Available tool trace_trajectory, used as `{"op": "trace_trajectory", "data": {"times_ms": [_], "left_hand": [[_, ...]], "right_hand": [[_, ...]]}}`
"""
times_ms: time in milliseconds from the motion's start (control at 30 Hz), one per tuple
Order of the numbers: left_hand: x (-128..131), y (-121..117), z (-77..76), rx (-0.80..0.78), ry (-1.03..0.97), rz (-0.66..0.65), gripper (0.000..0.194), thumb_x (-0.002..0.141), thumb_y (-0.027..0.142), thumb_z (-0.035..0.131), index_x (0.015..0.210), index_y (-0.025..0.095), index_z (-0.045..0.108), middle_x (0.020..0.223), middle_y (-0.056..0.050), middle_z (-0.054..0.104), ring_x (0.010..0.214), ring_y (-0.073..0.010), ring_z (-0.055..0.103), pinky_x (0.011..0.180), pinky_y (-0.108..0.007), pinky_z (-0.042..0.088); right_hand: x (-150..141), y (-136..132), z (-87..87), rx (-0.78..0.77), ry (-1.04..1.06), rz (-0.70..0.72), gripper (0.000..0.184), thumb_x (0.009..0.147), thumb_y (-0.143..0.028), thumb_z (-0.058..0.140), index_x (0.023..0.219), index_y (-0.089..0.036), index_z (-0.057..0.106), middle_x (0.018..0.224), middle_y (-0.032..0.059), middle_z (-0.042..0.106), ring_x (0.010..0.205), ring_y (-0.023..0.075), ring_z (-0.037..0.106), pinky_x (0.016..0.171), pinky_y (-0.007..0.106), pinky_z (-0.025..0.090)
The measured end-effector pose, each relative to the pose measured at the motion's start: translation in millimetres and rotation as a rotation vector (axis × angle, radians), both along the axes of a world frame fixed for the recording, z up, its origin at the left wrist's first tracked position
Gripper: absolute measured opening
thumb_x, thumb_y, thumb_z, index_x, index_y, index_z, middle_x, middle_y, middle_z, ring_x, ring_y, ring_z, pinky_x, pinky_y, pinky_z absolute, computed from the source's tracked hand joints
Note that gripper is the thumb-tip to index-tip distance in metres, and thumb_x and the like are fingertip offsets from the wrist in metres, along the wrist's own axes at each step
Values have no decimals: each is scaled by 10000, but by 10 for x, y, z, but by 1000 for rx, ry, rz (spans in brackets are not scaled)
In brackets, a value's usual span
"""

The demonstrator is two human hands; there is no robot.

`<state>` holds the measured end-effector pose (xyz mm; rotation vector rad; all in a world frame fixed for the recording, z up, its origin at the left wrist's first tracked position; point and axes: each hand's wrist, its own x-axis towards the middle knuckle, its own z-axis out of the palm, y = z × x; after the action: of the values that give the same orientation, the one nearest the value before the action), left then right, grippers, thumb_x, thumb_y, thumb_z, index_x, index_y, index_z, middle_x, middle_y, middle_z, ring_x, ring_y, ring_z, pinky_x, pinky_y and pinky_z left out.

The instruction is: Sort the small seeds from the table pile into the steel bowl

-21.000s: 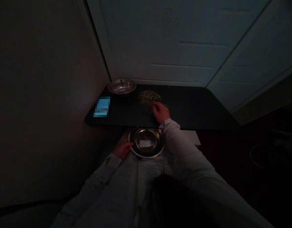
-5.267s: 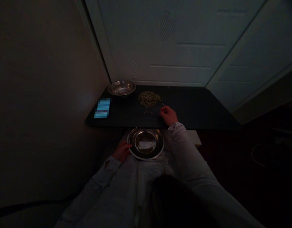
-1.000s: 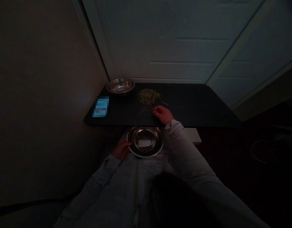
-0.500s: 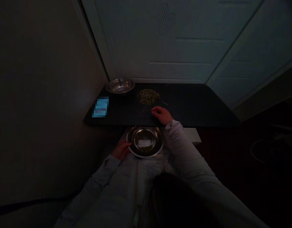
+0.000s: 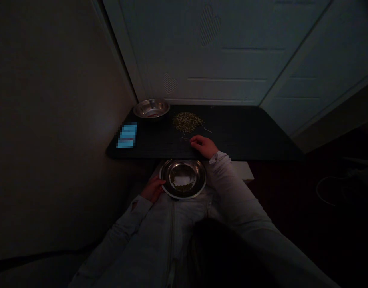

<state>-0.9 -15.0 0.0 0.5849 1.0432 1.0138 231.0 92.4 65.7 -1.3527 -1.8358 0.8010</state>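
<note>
My left hand (image 5: 154,189) grips the left rim of a shiny metal bowl (image 5: 198,188) resting on my lap, just below the table's front edge. Small greenish grains lie in the bottom of that bowl. Over the front part of the dark table, my right hand (image 5: 204,146) is closed with thumb and fingertips together; whatever they pinch is too small and dim to name. Beyond it lies a round pile of small greenish-yellow grains or seeds (image 5: 188,121). A few tiny bits (image 5: 184,139) are scattered between the pile and my right fingertips.
A second metal bowl (image 5: 152,109) stands at the table's back left, with a pixelated bright blue patch (image 5: 127,135) in front of it. The dark table (image 5: 246,132) abuts a pale panelled door (image 5: 231,64). A white box-like object (image 5: 243,171) shows below the table edge.
My right hand has shifted very slightly, its fingertips still together near the same spot. The left hand and the bowl have stayed in place.
</note>
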Motion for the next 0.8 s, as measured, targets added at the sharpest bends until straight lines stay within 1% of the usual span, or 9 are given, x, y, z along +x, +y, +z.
{"op": "trace_trajectory", "data": {"times_ms": [133, 267, 367, 567, 700, 800], "left_hand": [[4, 4, 4, 0, -2, -6, 378, 504, 147, 680, 877, 171, 625, 740, -31, 654, 723, -199, 600, 575, -255, 449], [16, -8, 30, 8, -13, -3, 406, 512, 131, 666, 913, 169, 617, 734, -22, 652, 675, -171, 594, 571, -246, 450], [14, -15, 26, 25, -15, -17, 417, 524, 138, 658, 939, 160, 612, 735, -29, 651, 679, -175, 596, 573, -251, 450], [-7, -7, -16, 16, 5, -21, 379, 520, 165, 668, 897, 172, 626, 750, -35, 657, 718, -198, 603, 570, -256, 450], [-1, 4, -7, -7, -2, -11, 334, 517, 144, 670, 848, 168, 638, 734, -41, 662, 744, -216, 607, 589, -267, 456], [12, 8, 13, -25, -4, 10, 319, 508, 128, 670, 824, 168, 649, 719, -36, 666, 700, -198, 606, 574, -258, 455]], "right_hand": [[10, 4, -6, 8, 18, 7, 172, 716, -290, 518, 846, -206, 593, 728, -19, 608, 676, 117, 525, 677, 265, 403], [6, -4, 9, 16, 12, -8, 164, 712, -284, 522, 832, -198, 592, 726, -16, 604, 679, 118, 524, 666, 260, 395], [-1, -4, 6, 13, 14, -35, 157, 712, -282, 518, 824, -197, 589, 717, -17, 599, 671, 115, 521, 657, 255, 393], [8, 19, -29, 2, 44, -27, 162, 704, -291, 520, 821, -194, 578, 702, -21, 602, 668, 115, 529, 658, 259, 397], [0, 9, -6, -20, 108, -35, 146, 684, -284, 523, 787, -188, 564, 658, -24, 593, 634, 110, 528, 644, 254, 396], [-10, -18, 28, -36, 185, -55, 125, 656, -271, 525, 741, -182, 544, 618, -29, 578, 603, 105, 522, 630, 247, 397]]}}
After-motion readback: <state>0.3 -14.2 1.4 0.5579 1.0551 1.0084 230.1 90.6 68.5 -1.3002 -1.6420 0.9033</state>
